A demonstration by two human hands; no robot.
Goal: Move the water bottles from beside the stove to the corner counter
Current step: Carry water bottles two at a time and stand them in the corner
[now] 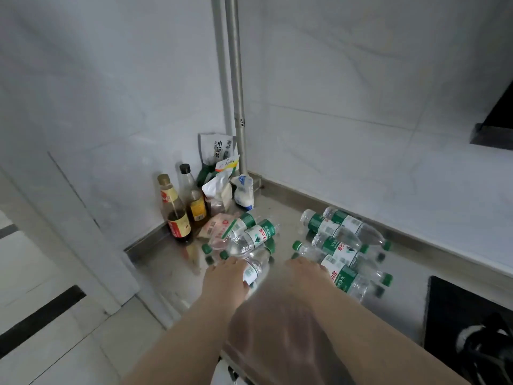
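Left hand [226, 276] is flat-fingered on a lying water bottle [256, 266] at the near edge of the corner pile [247, 237]; can't tell if it's actually gripped. Right hand [305, 269] is loosely curled, holding nothing, touching the nearest of the four bottles beside the stove [342, 276]. That bottle's long axis runs cap-left to base-right across the counter [172, 270], so the right hand is nearer and likely takes it leftward

Bare counter [172, 276] left; bottles [337, 252] right, sauce bottles [177, 215] behind.
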